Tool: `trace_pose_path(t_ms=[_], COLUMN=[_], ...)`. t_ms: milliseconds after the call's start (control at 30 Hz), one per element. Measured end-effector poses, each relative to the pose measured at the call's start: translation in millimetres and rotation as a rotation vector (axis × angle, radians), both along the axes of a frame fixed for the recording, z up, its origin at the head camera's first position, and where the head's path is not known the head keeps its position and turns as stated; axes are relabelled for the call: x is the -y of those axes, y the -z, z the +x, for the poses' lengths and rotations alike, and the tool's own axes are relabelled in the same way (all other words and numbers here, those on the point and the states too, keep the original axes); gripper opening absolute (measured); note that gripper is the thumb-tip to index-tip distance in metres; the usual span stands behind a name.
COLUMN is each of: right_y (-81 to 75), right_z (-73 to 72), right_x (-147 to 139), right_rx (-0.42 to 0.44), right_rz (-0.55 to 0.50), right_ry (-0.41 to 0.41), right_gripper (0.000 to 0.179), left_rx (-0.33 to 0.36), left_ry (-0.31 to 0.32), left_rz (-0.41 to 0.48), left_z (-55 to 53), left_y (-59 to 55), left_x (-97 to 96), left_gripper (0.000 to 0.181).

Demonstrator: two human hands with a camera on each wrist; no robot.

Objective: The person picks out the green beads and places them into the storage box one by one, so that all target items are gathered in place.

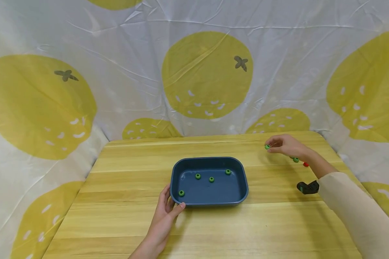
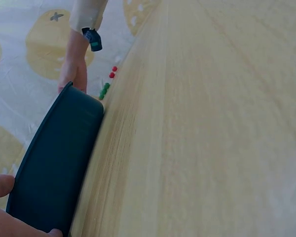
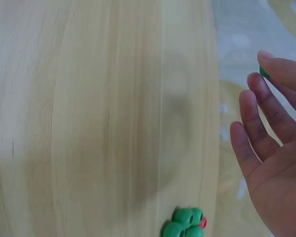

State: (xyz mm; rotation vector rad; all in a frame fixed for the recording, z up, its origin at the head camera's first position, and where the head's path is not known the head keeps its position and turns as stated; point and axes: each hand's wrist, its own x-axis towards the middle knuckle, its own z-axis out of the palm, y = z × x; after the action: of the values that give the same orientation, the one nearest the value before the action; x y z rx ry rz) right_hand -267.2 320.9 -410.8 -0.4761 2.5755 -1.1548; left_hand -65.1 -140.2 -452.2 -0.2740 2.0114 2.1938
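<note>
Green and red beads [image 1: 296,160], partly behind right forearm [image 1: 321,167].

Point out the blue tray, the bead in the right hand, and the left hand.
Blue tray [image 1: 214,192], head view: bare inner floor.
Held green bead [image 1: 267,147], head view: visible side.
Left hand [image 1: 163,216], head view: middle of the hand.

A small cloth-walled booth, wider setting unclear: fruit-printed fabric [image 1: 129,97] behind and beside a wood-grain table [image 1: 116,212].
</note>
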Motion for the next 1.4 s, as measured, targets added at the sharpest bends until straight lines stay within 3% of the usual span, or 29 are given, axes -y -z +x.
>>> trace_pose_path(t_ms=[733,1400], right_y=[-7.4,-26.5], right_z=[-11.0,-12.7], right_x=[70,131], right_rx=[-0.019,-0.019], right_rz=[-0.056,-0.095], right_ry=[-0.202,-0.352], right_gripper=[0.033,0.026], left_rx=[0.010,0.014], left_ry=[0.006,0.006], left_rz=[0.009,0.005], left_z=[-0.4,-0.8], left_y=[2.6,-0.3], left_x=[0.7,0.7], left_gripper=[0.088,0.088])
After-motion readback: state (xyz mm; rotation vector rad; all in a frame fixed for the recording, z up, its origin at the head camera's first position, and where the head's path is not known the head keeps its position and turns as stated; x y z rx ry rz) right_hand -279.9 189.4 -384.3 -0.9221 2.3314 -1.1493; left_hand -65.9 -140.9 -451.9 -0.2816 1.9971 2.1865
